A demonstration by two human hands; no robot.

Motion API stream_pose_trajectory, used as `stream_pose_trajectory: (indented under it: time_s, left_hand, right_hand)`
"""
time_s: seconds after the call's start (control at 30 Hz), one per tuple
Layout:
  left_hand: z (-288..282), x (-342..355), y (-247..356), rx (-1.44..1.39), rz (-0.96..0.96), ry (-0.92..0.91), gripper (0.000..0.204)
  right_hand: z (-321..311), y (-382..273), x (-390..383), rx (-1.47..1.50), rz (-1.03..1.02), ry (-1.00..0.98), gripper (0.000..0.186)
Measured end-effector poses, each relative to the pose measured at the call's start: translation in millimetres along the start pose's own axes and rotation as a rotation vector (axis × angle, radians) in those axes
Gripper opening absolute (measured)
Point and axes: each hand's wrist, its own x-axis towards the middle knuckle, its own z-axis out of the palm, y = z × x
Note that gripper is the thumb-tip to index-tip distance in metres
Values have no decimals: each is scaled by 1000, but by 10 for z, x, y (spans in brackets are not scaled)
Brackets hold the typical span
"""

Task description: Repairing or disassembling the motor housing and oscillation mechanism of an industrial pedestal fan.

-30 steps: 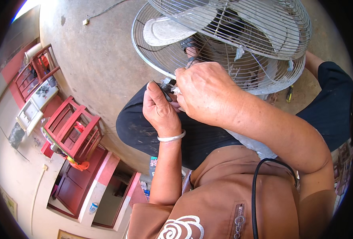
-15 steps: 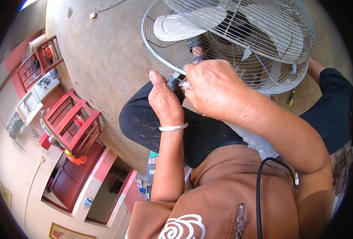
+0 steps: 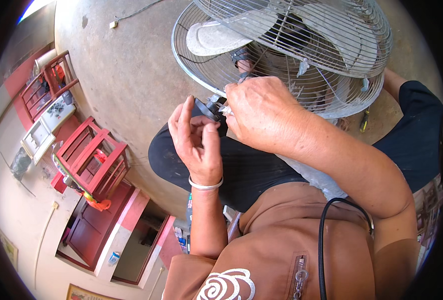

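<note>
Chairs (image 3: 90,156) of red wood stand at my far left beside the pale wall (image 3: 9,145), one nearer to me than the other, with a white tray (image 3: 37,140) beside them. To their right spreads the grey floor (image 3: 126,82), where a pale plug (image 3: 113,24) on a grey cord lies farther away. My left hand (image 3: 199,142), with a silver bracelet (image 3: 206,185) at the wrist, is half open over my dark left trouser leg (image 3: 174,167), its thumb standing apart and its fingers loosely bent. At those fingers is a dark round part (image 3: 205,109), close by the left rim of the fan cage; I cannot tell whether I am touching it. Just to its right, my right hand (image 3: 264,112) is closed, knuckles up, thumb and fingers pinched on a small whitish scrap (image 3: 225,109), though their tips are mostly hidden. On the far side of both hands lies the fan cage (image 3: 326,62), its two wire halves tilted apart, with pale blades (image 3: 226,37) showing between the wires. Crumpled plastic (image 3: 319,177) lies under my right forearm. Right of the cage, a yellow and black tool (image 3: 364,121) rests on the floor.
</note>
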Motion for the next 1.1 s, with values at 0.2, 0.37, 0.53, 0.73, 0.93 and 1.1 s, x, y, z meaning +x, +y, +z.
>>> stream_pose_trajectory:
  time_s: [0.2, 0.37, 0.53, 0.73, 0.93, 1.1]
  left_hand:
    - [-149, 53, -142, 178, 27, -106, 43]
    - [-90, 83, -187, -179, -310, -24, 27]
    - [-61, 175, -72, -262, -546, -52, 48]
    - [4, 165, -13, -31, -499, 58, 34]
    - [28, 39, -51, -37, 24, 54, 23]
    - [-36, 30, -99, 54, -9, 5, 27]
  right_hand:
    - [43, 6, 4, 14, -18, 31, 17]
    - [77, 27, 20, 3, -10, 50, 17]
    - [85, 55, 8, 27, -40, 48, 22]
    - [57, 21, 7, -17, -24, 66, 15]
    - [17, 20, 2, 12, -16, 28, 16]
    - [34, 24, 20, 27, 5, 12, 24]
